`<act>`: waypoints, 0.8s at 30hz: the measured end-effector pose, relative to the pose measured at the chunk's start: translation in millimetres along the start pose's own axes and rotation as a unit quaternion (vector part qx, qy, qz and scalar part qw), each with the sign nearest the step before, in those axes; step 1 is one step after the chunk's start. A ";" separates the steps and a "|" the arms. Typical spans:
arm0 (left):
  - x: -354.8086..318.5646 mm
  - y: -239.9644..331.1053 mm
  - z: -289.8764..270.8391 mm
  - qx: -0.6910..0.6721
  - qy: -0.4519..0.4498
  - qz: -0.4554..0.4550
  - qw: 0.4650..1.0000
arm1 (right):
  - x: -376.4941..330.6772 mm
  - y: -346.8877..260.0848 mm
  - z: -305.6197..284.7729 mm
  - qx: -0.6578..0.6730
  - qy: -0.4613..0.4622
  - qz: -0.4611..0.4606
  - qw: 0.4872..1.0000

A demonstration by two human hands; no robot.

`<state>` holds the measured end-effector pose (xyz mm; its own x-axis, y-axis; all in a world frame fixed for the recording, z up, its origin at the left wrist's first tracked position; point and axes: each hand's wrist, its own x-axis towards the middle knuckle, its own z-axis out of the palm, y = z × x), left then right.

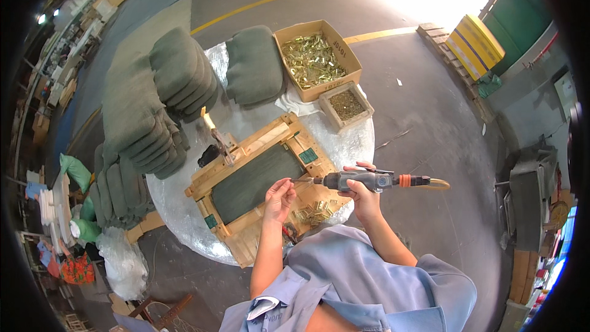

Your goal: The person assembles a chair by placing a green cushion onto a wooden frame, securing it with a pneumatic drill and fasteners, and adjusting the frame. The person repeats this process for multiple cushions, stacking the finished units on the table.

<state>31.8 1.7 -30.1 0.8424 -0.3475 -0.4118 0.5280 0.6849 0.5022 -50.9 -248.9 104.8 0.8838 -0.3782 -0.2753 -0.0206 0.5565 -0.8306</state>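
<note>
My right hand [366, 201] is wrapped round a dark grey pneumatic screwdriver [353, 179], which lies level with its bit pointing left. An orange fitting and a yellow air hose come off its right end. At the bit's tip, my left hand [279, 198] has thumb and fingers pinched together; anything between them is too small to make out. Both hands are above the near right part of a wooden frame [258, 141]. Inside that frame lies a dark grey-green padded panel [255, 184]. Several brass-coloured metal pieces [314, 213] lie on the frame's near right corner.
The round table [184, 215] is covered in shiny wrap. At its back stand a cardboard box [352, 78] of brass-coloured parts and a smaller box [365, 118] of tiny hardware. Grey padded panels [181, 67] are stacked at the left. A toggle clamp [224, 146] rises from the frame's far left side.
</note>
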 end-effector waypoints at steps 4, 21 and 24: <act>-9.8 4.1 2.5 0.076 -0.001 0.009 0.997 | -0.2 -0.1 -4.3 0.000 -0.004 0.008 1.000; -27.9 16.1 -1.3 0.302 -0.075 -0.108 0.944 | 41.6 -29.4 -11.4 -0.098 -0.049 0.108 0.988; -9.9 24.3 8.3 0.315 0.019 -0.102 0.943 | 53.0 -26.6 1.9 -0.116 -0.053 0.067 0.990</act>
<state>37.1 16.6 -7.6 0.7186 -0.4000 -0.5688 0.6472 0.0854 0.7575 -2.6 -282.3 113.3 0.9102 -0.2255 -0.3475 -0.2363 0.4063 -0.8826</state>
